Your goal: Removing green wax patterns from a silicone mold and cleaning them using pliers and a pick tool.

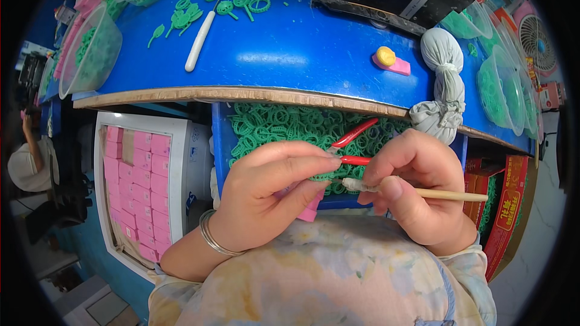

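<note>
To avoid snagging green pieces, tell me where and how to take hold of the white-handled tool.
Pinch the white handle around its middle, preferably from the bench's near edge: its thick, blunt end points that way, while the thin tip points away, close beside green stemmed pieces.

It's a workshop here, one for small parts! Green ring-shaped pieces [260, 124] heap a blue tray [219, 145] under the counter's [272, 75] near edge, clear tubs [103, 63] crowd both ends, and below the near left corner, pink blocks [142, 178] pack a white box [192, 151].
</note>
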`<state>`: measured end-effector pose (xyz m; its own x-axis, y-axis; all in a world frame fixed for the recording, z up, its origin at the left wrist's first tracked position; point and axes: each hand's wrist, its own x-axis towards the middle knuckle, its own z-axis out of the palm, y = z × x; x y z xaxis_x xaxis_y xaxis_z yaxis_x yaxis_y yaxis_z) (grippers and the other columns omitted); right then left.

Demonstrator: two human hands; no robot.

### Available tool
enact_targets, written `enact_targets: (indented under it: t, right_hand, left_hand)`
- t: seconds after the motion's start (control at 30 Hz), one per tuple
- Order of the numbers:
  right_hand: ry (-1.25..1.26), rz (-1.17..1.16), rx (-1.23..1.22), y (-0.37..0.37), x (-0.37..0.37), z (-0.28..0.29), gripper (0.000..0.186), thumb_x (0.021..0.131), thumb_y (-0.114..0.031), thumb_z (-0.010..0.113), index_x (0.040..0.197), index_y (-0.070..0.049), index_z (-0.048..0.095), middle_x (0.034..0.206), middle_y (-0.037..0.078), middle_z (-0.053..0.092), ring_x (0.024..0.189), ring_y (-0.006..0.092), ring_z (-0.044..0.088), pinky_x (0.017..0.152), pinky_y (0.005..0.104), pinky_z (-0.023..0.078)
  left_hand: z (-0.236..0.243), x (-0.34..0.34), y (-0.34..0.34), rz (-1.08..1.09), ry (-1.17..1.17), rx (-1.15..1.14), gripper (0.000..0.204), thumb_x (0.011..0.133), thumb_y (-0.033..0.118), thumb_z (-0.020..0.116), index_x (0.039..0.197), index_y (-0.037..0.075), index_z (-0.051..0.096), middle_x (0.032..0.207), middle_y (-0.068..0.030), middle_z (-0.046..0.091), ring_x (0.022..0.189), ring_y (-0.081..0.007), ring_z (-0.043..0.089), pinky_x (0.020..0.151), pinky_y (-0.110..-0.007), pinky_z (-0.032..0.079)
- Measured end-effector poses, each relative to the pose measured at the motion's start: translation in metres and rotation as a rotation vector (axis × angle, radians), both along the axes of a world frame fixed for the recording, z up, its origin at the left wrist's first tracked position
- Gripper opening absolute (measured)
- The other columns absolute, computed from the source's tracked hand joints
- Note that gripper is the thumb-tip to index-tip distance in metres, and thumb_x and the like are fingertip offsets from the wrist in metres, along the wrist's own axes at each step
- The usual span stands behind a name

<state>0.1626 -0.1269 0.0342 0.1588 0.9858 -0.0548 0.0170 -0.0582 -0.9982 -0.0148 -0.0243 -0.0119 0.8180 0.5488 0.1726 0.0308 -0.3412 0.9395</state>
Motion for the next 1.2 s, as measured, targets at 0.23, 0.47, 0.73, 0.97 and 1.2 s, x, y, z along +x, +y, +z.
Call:
enact_targets:
  t: [0.23,0.47,0.73,0.97,1.2]
  right_hand:
    - [-0.145,-0.156,0.217,-0.009,-0.004,-0.014,0.008,0.078,-0.006,0.058,0.082,0.001,0.058,0.066,0.006,0.057,0.051,0.0132,0.053,0.047,0.0247,0.042]
    - [-0.453,0.131,0.467,0.004,0.005,-0.009,0.007,0.07,-0.004,0.058,0.075,-0.001,0.056,0.065,0.008,0.056,0.051,0.0231,0.053,0.046,0.0308,0.044]
    - [-0.526,0.159,0.488,0.006,0.006,-0.01,0.01,0.066,-0.004,0.058,0.075,-0.001,0.056,0.065,0.009,0.053,0.052,0.0246,0.053,0.046,0.033,0.043]
    - [-0.578,0.19,0.499,0.008,0.009,-0.008,0.011,0.067,-0.006,0.056,0.076,-0.001,0.057,0.065,0.009,0.057,0.052,0.0232,0.054,0.047,0.0321,0.045]
    - [-0.572,0.23,0.474,0.011,0.01,-0.007,0.011,0.069,-0.008,0.056,0.075,0.0,0.058,0.066,0.01,0.061,0.052,0.0216,0.056,0.047,0.0303,0.046]
  left_hand:
    - [0.002,0.0,-0.003,0.026,-0.02,0.0,0.029,0.073,-0.004,0.066,0.101,0.003,0.066,0.097,-0.0117,0.062,0.087,-0.0198,0.059,0.072,-0.028,0.047]
    - [0.0,0.0,-0.004,0.027,-0.02,-0.027,0.032,0.072,-0.005,0.065,0.103,0.004,0.066,0.094,-0.0101,0.061,0.082,-0.018,0.058,0.069,-0.026,0.046]
    - [0.0,0.001,-0.005,0.031,-0.032,-0.008,0.034,0.071,-0.007,0.065,0.103,0.004,0.066,0.091,-0.008,0.057,0.079,-0.0153,0.056,0.066,-0.024,0.045]
    - [-0.001,0.001,-0.004,0.019,0.0,0.003,0.036,0.07,-0.006,0.066,0.104,0.005,0.066,0.089,-0.0068,0.056,0.076,-0.0148,0.054,0.063,-0.024,0.043]
    - [-0.001,0.0,-0.003,-0.003,0.001,0.041,0.036,0.07,-0.006,0.066,0.104,0.005,0.066,0.089,-0.0064,0.055,0.077,-0.0148,0.053,0.063,-0.024,0.043]
